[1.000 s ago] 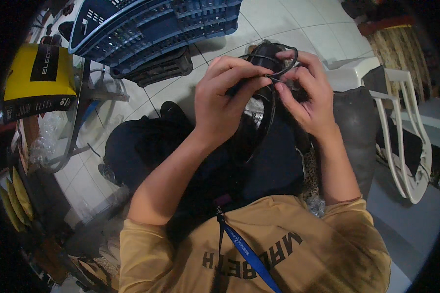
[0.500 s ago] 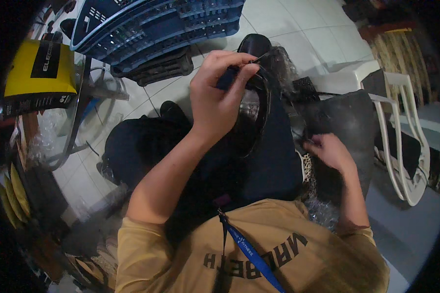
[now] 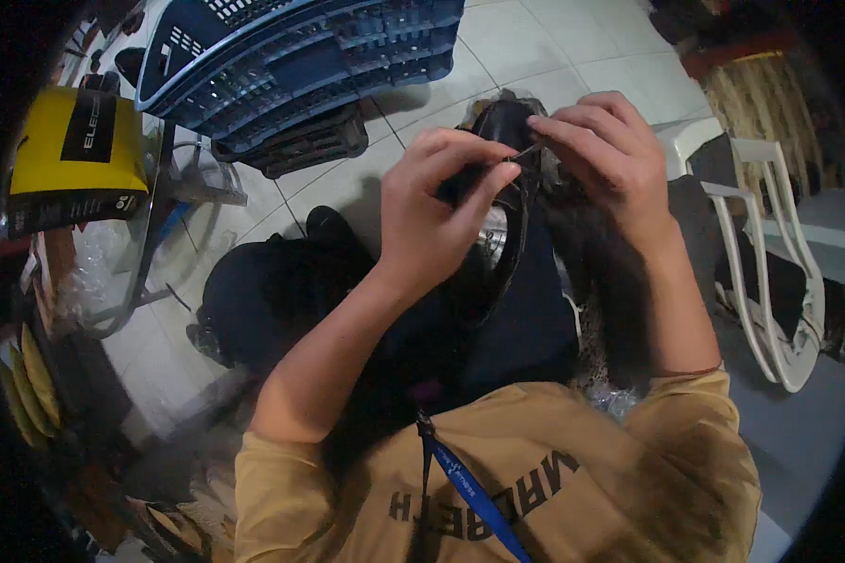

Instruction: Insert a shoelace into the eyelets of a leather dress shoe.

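Note:
A black shoe (image 3: 504,124) rests on my dark-trousered lap, its toe pointing away from me and a shiny, pale inner sole showing in its opening. Over its upper part, my left hand (image 3: 441,192) pinches a thin dark strip (image 3: 528,151) between thumb and fingertips. From the other side, my right hand (image 3: 613,159) pinches the same strip, fingertips close to the left ones. Whether the strip is a lace or a strap of the shoe is too small to tell. My fingers hide part of the upper.
Blue plastic crates (image 3: 300,80) stand on the tiled floor ahead, over a black crate (image 3: 296,141). A yellow and black package (image 3: 42,155) sits at the left by a metal-framed stand. To the right is a white plastic chair (image 3: 760,244). Clear plastic wrap (image 3: 615,402) lies beside my lap.
My right hand has come up from the dark material at my right side to the shoe, meeting my left hand. The left hand has shifted slightly toward me.

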Tool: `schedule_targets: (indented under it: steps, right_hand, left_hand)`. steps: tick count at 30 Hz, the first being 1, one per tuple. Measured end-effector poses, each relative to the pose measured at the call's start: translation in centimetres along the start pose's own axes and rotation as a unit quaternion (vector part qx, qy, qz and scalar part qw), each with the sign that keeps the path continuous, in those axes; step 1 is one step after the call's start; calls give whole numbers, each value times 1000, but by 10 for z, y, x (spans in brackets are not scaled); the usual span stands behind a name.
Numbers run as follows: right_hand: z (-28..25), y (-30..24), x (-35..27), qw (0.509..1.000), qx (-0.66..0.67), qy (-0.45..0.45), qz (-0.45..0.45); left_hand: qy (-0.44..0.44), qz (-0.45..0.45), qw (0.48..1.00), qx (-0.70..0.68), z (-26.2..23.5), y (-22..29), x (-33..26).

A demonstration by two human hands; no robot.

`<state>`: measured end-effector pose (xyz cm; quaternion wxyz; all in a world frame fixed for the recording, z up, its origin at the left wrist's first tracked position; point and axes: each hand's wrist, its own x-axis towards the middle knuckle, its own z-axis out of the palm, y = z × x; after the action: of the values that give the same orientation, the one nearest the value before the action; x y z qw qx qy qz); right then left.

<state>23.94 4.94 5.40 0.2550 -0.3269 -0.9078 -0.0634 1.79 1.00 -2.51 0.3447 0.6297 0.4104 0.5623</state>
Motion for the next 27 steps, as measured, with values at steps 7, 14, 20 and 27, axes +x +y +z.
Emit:
schedule_targets:
  steps: [7, 14, 20, 27]
  right_hand:
    - [-23, 59, -37, 997, -48, -58, 26]
    - [-64, 72, -75, 993, -23, -10, 114]
    - [-80, 73, -75, 990, -133, 29, 29]
    - [-82, 70, -77, 988, -139, 8, 73]
  left_hand:
    - [-37, -40, 998, -6, -11, 12, 4]
    - [-39, -35, 999, -14, -15, 8, 3]
    - [-49, -39, 998, 6, -15, 10, 4]
    - [-53, -40, 998, -13, -14, 9, 4]
